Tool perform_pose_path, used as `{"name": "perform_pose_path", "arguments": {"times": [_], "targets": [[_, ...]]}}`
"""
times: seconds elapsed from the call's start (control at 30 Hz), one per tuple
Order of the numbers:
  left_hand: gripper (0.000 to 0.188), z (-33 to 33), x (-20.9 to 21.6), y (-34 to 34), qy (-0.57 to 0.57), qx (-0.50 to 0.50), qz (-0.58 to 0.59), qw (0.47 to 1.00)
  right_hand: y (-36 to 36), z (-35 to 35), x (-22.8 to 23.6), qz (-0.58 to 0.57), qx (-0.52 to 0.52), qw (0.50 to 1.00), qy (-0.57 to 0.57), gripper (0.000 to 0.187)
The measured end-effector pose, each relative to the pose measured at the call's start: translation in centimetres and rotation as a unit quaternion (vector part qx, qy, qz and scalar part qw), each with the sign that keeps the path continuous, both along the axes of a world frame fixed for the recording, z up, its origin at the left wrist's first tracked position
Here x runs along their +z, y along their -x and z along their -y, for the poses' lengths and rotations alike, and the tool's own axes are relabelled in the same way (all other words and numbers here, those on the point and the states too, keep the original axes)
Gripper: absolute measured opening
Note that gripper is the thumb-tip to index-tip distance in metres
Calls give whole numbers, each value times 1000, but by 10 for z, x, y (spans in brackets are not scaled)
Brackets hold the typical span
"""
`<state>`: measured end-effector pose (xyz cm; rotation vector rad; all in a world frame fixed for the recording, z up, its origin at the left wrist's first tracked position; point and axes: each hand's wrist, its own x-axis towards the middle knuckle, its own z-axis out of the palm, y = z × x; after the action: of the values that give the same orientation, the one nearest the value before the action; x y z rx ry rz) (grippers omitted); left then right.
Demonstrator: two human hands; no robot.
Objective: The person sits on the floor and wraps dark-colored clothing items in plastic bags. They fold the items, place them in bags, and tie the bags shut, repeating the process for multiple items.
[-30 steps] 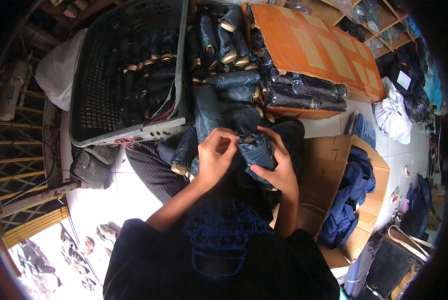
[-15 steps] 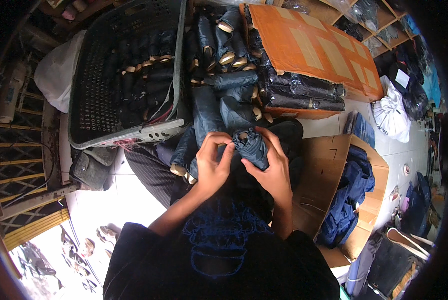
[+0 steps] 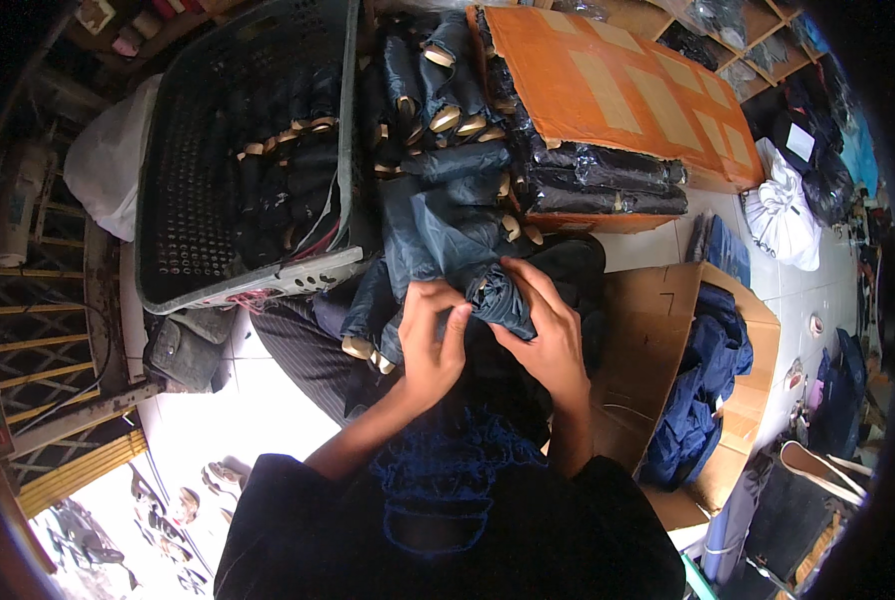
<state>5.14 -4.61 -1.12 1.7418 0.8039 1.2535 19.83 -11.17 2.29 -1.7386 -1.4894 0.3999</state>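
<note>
A short roll of dark blue-grey fabric (image 3: 503,302), its gathered end facing up, is held in front of my chest. My right hand (image 3: 545,335) wraps round its right side, with the thumb along the near face. At the left edge of that gathered end, my left hand (image 3: 436,335) pinches the fabric between thumb and fingers. Just beyond my hands lie more dark fabric rolls (image 3: 458,160), several with pale, wood-coloured ends showing. Others (image 3: 366,315) rest on my lap to the left of my left hand. What is inside the held roll is hidden.
A dark perforated basket (image 3: 298,262) with similar rolls stands at the far left. An orange taped carton (image 3: 618,85) with dark plastic-wrapped packs lies far right. Nearer, an open brown carton (image 3: 633,370) contains navy fabric (image 3: 703,370). A white sack (image 3: 783,220) sits beyond it.
The held roll has tilted slightly and its pale round tip no longer shows. My left fingers have shifted a little on the gathered fabric. The whole view has moved slightly.
</note>
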Motion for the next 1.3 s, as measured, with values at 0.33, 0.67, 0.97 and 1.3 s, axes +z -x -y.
{"name": "perform_pose_path", "arguments": {"times": [0.33,0.67,0.97,1.3], "targets": [[19,-13,16,3,80,-64,18,995,23,-3,-5,-8,-57,998,14,63],[21,-13,17,-2,244,-83,115,959,10,0,-14,-13,8,997,-75,69],[12,-8,33,-7,-73,41,-28,996,25,-4,-21,22,-45,987,-151,65],[22,-17,8,6,-33,-8,-30,999,25,-3,-18,-289,-40,954,-69,68]]}}
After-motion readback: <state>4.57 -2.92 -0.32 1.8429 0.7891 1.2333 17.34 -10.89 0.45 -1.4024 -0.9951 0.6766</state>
